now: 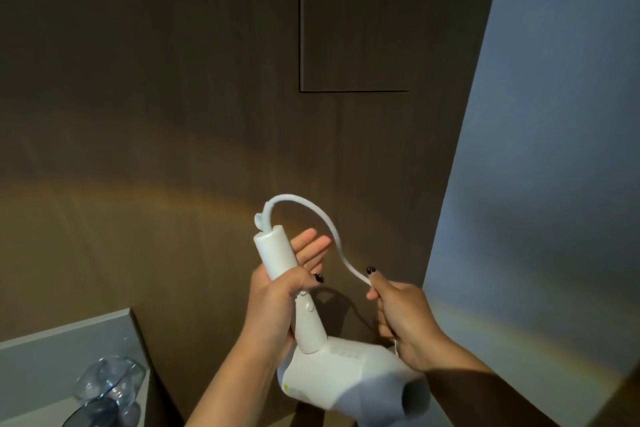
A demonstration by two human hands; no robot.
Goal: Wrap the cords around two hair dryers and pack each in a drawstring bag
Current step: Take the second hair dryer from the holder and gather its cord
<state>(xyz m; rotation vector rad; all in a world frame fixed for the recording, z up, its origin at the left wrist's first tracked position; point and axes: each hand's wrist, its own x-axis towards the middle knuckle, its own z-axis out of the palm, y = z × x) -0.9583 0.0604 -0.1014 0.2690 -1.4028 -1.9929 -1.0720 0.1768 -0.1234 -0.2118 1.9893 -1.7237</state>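
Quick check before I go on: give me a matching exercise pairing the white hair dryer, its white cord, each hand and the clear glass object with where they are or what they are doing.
Things:
1. white hair dryer
2. white cord
3. right hand
4. clear glass object

States:
A. on the grey ledge, lower left
B. pinches the cord
C. held handle-up by the left hand
D. arcs from the handle end to the other hand

Pairs: 1-C, 2-D, 3-B, 4-A

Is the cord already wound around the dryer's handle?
No, the cord arcs free from the handle end to the right hand.
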